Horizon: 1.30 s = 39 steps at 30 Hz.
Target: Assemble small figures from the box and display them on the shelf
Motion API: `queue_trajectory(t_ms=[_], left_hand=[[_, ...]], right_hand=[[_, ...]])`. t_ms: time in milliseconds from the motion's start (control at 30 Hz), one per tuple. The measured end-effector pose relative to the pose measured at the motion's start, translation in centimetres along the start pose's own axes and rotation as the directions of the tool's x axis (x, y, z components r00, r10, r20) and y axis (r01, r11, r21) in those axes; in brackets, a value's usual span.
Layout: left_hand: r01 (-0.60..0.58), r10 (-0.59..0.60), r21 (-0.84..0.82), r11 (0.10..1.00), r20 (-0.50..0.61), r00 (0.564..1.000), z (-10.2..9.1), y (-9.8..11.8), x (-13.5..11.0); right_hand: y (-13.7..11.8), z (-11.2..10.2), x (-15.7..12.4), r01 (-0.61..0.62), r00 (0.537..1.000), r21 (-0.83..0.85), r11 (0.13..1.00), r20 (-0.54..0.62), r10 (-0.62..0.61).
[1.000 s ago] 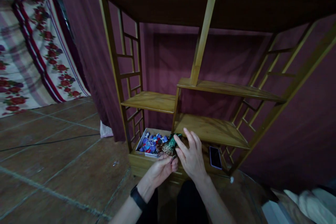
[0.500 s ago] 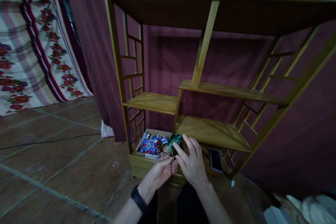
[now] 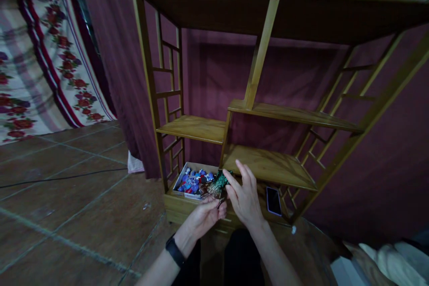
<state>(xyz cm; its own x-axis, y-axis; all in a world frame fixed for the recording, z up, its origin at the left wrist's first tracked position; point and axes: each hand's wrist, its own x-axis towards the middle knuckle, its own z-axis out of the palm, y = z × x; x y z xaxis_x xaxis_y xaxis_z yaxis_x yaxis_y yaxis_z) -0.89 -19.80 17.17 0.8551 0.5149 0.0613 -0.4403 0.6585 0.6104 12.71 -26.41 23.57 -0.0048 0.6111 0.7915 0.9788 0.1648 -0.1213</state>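
My left hand, with a black band on its wrist, pinches the lower end of a fan-shaped piece that shimmers in green and brown. What the piece is made of I cannot make out. My right hand has its fingers stretched out and apart, beside the green right edge of the piece; whether a fingertip touches it is unclear. Just behind the left hand stands a shallow white box filled with small purple, blue, red and white pieces. The fan-shaped piece covers the box's right end.
A wooden shelf unit with several boards rises in front of me. On its low base to the right lies a phone. A maroon curtain hangs at the left, and a dark cable crosses the tiled floor.
The fan-shaped piece has tilted slightly, and its green part looks narrower. My right hand's fingers have lifted and spread a little more. The view has shifted slightly.
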Motion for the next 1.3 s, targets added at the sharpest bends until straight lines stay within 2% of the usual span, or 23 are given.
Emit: queue_trajectory(t_ms=[300,600,767,967,1300], left_hand=[[-0.013,0.012,-0.035,0.999,-0.032,0.999,0.0,0.0,0.0],[-0.058,0.051,-0.043,0.997,-0.154,0.987,-0.3,-0.1,-0.2],[-0.1,0.111,0.096,0.99,-0.127,0.986,-0.4,0.1,-0.3],[-0.154,0.188,0.184,0.971,-0.186,0.965,-0.7,-0.3,-0.1],[-0.18,0.227,0.209,0.961,-0.231,0.946,-1.1,-0.2,0.4]], right_hand=[[-0.7,0.4,-1.5,0.036,0.999,0.016,0.999,0.012,-0.037],[-1.3,0.5,-2.6,0.044,0.999,0.085,0.995,0.017,-0.046],[-1.5,0.4,-2.3,-0.053,0.999,0.139,0.989,-0.007,0.054],[-1.5,1.1,-1.3,-0.177,0.984,0.184,0.967,0.005,0.179],[-1.5,1.4,-2.3,-0.151,0.989,0.173,0.973,0.032,0.148]])
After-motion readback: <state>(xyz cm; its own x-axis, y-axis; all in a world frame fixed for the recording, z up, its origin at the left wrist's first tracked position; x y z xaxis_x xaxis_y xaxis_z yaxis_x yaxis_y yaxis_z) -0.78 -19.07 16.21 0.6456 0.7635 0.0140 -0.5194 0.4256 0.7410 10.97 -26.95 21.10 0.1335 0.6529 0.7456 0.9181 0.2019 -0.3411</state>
